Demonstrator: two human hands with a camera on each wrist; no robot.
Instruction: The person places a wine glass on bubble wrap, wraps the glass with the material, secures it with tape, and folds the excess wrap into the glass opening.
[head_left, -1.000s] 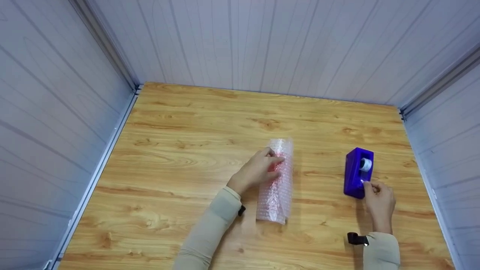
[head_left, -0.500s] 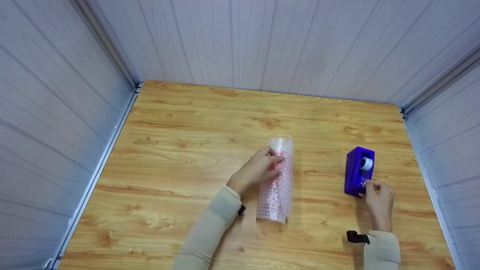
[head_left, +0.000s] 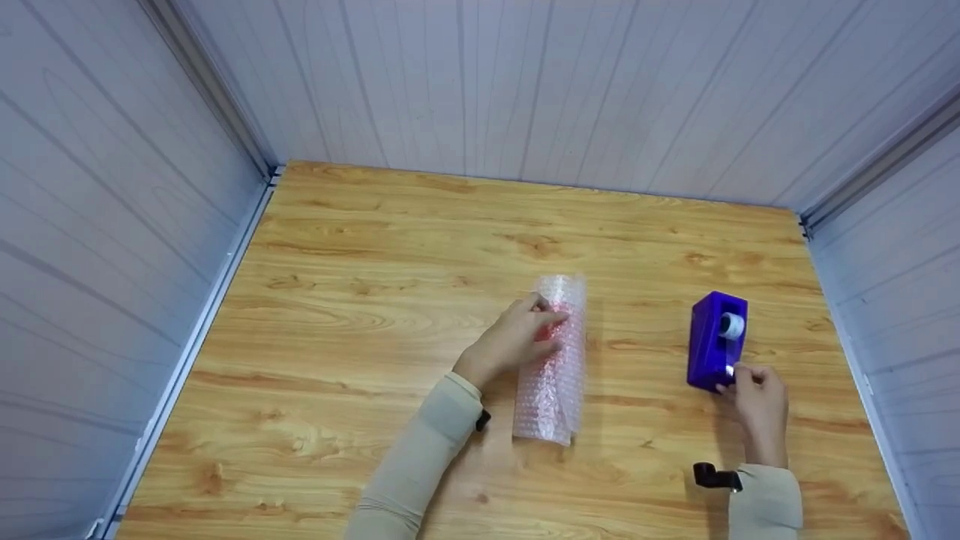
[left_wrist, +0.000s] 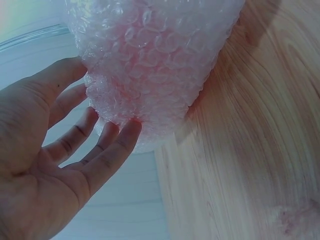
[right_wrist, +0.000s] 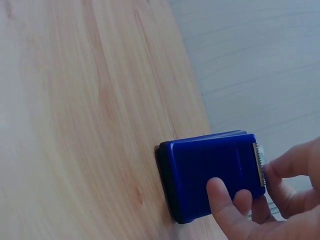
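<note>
A roll of bubble wrap [head_left: 551,397] lies lengthwise on the wooden table, with something pinkish red showing through it. My left hand [head_left: 504,343] rests on its left side. In the left wrist view the thumb and fingertips [left_wrist: 131,127] touch the wrap, spread apart and slightly bent. To the right stands a blue tape dispenser [head_left: 705,349] holding a small tape roll [head_left: 733,325]. My right hand [head_left: 761,401] is at its front end and pinches the end of the clear tape by the toothed cutter [right_wrist: 259,165]. Other right fingers lie against the dispenser's body.
White panel walls [head_left: 495,90] close off the back and both sides of the wooden table [head_left: 360,262]. A small black wrist camera [head_left: 716,477] sticks out from the right sleeve, low over the table.
My right hand's fingertips have shifted slightly at the dispenser's front, and some fingers now lie against its body. The left hand and the bubble wrap stay in place.
</note>
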